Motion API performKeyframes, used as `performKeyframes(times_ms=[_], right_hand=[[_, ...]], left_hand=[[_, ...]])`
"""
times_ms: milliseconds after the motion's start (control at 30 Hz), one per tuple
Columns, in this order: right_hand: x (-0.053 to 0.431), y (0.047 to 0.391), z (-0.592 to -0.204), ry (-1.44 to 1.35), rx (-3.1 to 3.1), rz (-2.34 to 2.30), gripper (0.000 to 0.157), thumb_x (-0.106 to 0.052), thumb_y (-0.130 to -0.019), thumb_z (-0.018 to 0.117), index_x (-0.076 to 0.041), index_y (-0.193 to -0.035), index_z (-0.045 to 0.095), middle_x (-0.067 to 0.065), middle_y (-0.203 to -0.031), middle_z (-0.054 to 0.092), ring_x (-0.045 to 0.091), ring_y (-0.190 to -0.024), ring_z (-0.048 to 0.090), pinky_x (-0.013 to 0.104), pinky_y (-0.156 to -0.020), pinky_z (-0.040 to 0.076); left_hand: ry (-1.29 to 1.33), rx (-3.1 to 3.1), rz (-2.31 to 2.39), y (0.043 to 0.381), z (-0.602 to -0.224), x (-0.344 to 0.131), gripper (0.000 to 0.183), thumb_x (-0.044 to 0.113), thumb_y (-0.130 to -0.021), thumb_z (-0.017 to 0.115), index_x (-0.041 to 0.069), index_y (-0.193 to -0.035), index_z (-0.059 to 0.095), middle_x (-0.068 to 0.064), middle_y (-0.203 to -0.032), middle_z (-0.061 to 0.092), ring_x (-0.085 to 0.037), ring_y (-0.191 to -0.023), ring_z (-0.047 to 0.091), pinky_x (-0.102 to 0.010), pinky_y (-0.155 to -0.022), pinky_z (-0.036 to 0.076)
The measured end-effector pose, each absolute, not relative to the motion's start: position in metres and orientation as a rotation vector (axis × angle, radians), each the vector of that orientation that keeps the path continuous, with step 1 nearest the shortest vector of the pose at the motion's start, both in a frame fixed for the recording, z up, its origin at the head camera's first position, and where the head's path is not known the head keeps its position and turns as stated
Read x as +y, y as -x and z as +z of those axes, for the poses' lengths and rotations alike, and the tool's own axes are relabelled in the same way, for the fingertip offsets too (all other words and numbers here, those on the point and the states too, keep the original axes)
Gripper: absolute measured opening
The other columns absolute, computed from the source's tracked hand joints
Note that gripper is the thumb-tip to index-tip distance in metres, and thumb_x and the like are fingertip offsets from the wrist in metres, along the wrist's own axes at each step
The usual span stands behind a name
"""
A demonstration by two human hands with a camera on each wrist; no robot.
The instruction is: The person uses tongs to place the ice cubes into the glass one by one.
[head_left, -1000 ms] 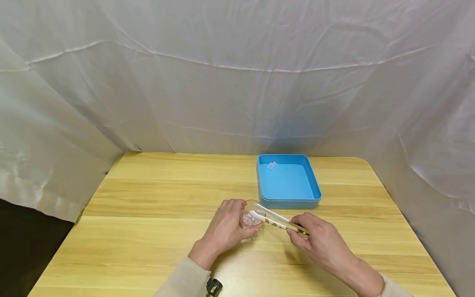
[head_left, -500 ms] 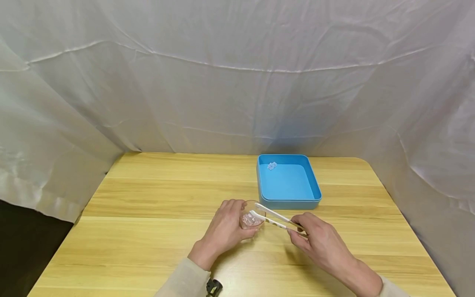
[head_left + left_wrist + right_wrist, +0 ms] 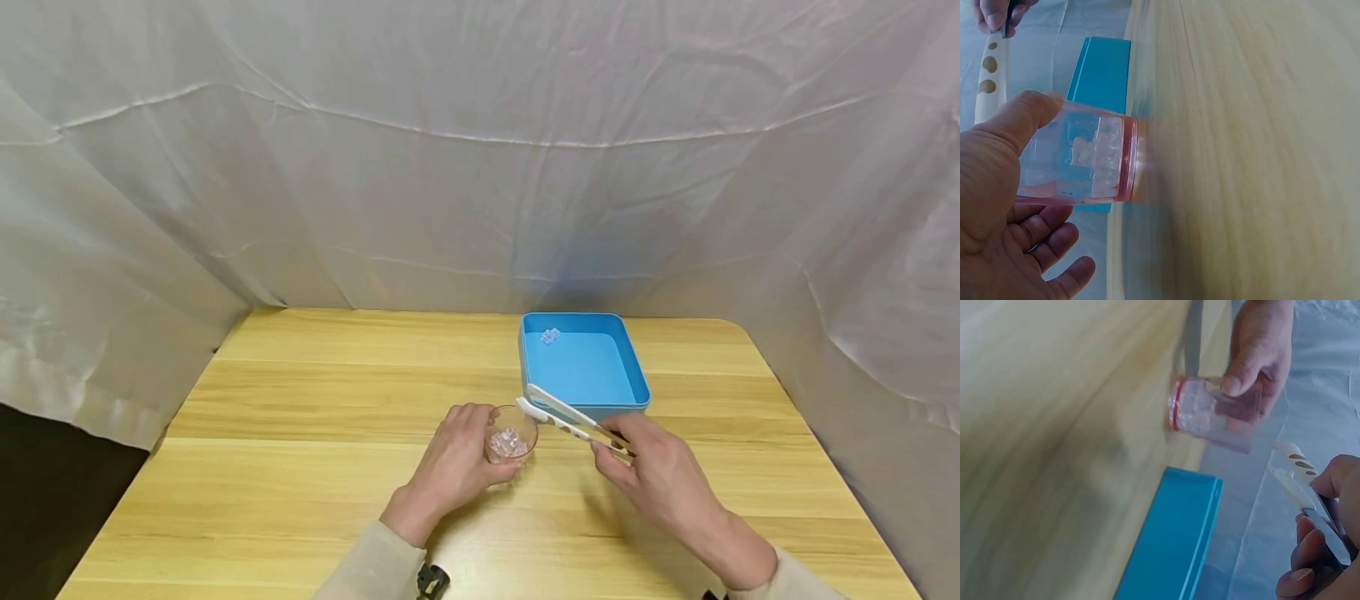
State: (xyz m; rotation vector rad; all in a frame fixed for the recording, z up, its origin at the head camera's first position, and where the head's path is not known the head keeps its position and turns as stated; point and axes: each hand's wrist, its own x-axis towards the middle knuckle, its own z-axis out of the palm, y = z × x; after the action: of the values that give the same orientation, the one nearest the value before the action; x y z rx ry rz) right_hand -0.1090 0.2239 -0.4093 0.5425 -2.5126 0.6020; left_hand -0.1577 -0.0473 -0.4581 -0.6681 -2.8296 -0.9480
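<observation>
My left hand point(image 3: 453, 458) holds a clear, pink-tinted cup point(image 3: 1229, 431) upright on the table, thumb and fingers around its side. Several clear, ice-like pieces point(image 3: 507, 443) lie in the bottom of the cup. My right hand point(image 3: 663, 475) grips a pair of tongs point(image 3: 573, 412) with white, brown-spotted ends and metal handles. Their tips are above the cup's right rim, overlapping the near left corner of the blue box point(image 3: 588, 371) in the head view. I cannot tell whether a clear piece sits between the tips. Another clear piece point(image 3: 551, 335) lies in the box's far left corner.
The shallow, open blue box stands just behind and to the right of the cup. Grey-white cloth point(image 3: 450, 208) hangs behind the wooden table point(image 3: 315, 400) and along both sides. A small black device point(image 3: 432, 580) is at my left sleeve.
The tongs have risen out of the cup and moved slightly right toward the blue box, their tips closer together. My left hand and the cup have stayed in place.
</observation>
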Motion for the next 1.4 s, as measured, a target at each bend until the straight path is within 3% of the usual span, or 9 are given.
performKeyframes(times_ms=[267, 700, 1100, 1400], right_hand=[[0.230, 0.124, -0.394, -0.437, -2.519, 0.583, 0.017, -0.009, -0.086, 0.081, -0.007, -0.100, 0.072, 0.001, -0.087, 0.067, 0.007, -0.069, 0.054, 0.026, -0.055, 0.049], [0.235, 0.159, -0.377, -0.268, -2.653, 0.673, 0.024, -0.023, -0.101, 0.068, -0.002, -0.112, 0.073, 0.013, -0.101, 0.071, 0.021, -0.075, 0.060, 0.036, -0.062, 0.049], [0.237, 0.196, -0.384, -0.184, -2.724, 0.701, 0.032, -0.028, -0.103, 0.062, 0.000, -0.111, 0.073, 0.013, -0.093, 0.068, 0.023, -0.070, 0.055, 0.033, -0.060, 0.044], [0.240, 0.215, -0.392, -0.057, -2.817, 0.650, 0.037, -0.029, -0.103, 0.057, 0.004, -0.113, 0.071, 0.016, -0.095, 0.065, 0.028, -0.076, 0.057, 0.033, -0.061, 0.043]], left_hand=[[0.670, -2.831, -0.950, 0.158, -0.458, -0.048, 0.074, 0.042, -0.077, 0.093, 0.005, -0.133, 0.060, -0.008, -0.125, 0.068, -0.025, -0.121, 0.058, -0.044, -0.107, 0.051], [0.680, -2.821, -0.950, 0.159, -0.459, -0.048, 0.073, 0.043, -0.077, 0.092, 0.005, -0.132, 0.061, -0.007, -0.123, 0.068, -0.025, -0.120, 0.058, -0.043, -0.107, 0.051], [0.687, -2.816, -0.942, 0.159, -0.459, -0.049, 0.072, 0.043, -0.078, 0.092, 0.006, -0.131, 0.061, -0.007, -0.123, 0.068, -0.024, -0.120, 0.059, -0.043, -0.106, 0.051], [0.691, -2.807, -0.938, 0.158, -0.460, -0.049, 0.072, 0.043, -0.078, 0.092, 0.005, -0.131, 0.061, -0.006, -0.123, 0.068, -0.024, -0.120, 0.059, -0.043, -0.107, 0.050]])
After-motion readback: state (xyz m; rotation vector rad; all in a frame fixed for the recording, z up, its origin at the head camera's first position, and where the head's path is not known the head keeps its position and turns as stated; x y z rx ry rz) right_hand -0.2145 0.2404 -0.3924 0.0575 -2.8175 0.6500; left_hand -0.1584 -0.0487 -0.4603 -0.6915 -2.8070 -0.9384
